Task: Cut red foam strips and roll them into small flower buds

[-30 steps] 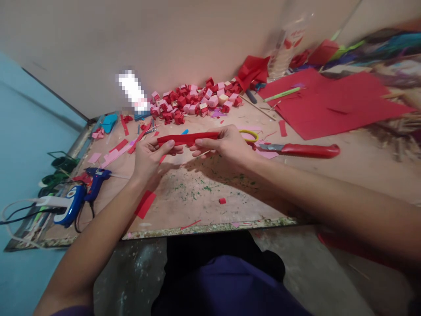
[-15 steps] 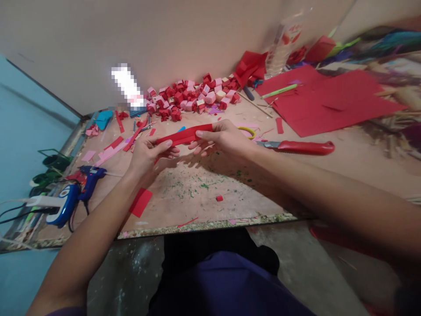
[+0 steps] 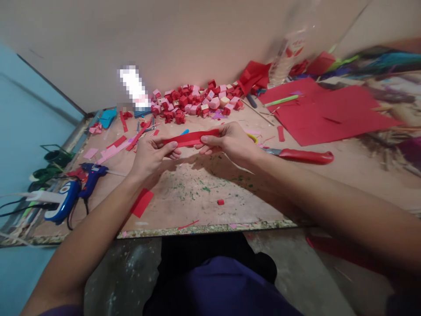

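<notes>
Between my two hands a folded strip of red paper [image 3: 190, 137] is held level above the table, with a crease running along its length. My left hand [image 3: 153, 153] pinches its left end, thumb on the front. At the right end, my right hand [image 3: 226, 141] grips it between thumb and fingers. Beneath, green crumbs [image 3: 205, 188] and a small red paper piece [image 3: 220, 202] lie on the tabletop. A red-handled knife [image 3: 305, 156] rests to the right of my right hand, near the partly hidden yellow scissors handle [image 3: 252, 138].
Many small red and pink folded-paper cubes [image 3: 197, 101] are heaped against the wall. Red sheets [image 3: 329, 114] with a green pen [image 3: 281, 101] lie at right, near a clear bottle [image 3: 286, 55]. A blue glue gun [image 3: 93, 177] and a blue power strip [image 3: 64, 202] are at left.
The view has shifted slightly, so the hands and strip appear a little further right and lower. Both hands keep their hold on the red paper strip.
</notes>
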The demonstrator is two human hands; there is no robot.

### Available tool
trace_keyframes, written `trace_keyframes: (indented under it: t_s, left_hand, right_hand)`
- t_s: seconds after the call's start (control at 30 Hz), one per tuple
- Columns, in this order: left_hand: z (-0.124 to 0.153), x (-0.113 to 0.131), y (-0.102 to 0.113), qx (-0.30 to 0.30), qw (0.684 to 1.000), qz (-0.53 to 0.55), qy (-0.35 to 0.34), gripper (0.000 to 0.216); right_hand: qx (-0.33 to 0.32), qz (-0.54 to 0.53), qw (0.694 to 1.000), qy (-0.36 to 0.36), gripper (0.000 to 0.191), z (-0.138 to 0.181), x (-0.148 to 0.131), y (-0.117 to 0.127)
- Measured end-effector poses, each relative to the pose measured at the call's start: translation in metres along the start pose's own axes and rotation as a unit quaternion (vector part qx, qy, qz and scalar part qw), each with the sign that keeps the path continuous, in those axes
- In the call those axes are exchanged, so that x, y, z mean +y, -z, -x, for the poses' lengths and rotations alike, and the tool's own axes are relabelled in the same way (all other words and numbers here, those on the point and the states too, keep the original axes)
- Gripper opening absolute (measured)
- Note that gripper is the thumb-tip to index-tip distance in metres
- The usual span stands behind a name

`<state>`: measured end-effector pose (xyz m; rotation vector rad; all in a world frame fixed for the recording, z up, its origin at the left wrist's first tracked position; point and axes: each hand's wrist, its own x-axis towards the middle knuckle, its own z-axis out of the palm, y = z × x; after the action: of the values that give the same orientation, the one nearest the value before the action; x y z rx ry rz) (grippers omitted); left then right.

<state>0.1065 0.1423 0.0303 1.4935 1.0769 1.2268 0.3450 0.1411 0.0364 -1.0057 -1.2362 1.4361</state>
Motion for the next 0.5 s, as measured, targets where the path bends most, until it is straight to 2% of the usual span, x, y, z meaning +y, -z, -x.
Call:
trace_keyframes:
  t_s: [0.1, 0.17, 0.27, 0.37, 0.5]
  left_hand:
    - [0.001, -0.002, -0.005, 0.048, 0.999, 0.023, -0.011, 0.044]
    - [0.005, -0.002, -0.012, 0.076, 0.996, 0.05, -0.018, 0.045]
    - [0.014, -0.003, -0.026, 0.058, 0.996, 0.071, -0.018, 0.049]
    - [0.021, -0.004, -0.034, 0.031, 0.997, 0.064, -0.029, 0.047]
    - [0.022, -0.004, -0.034, 0.017, 0.998, 0.064, -0.012, 0.045]
  right_hand:
    - [0.022, -0.061, 0.998, 0.01, 0.024, 0.002, -0.002, -0.002]
    - [0.0, -0.076, 0.997, 0.003, 0.028, 0.007, -0.001, -0.007]
    - [-0.083, -0.042, 0.995, -0.033, 0.03, 0.014, 0.009, -0.019]
    - [-0.073, -0.045, 0.996, -0.009, 0.029, 0.019, 0.02, -0.029]
    - [-0.042, -0.082, 0.996, -0.003, 0.034, 0.019, 0.024, -0.031]
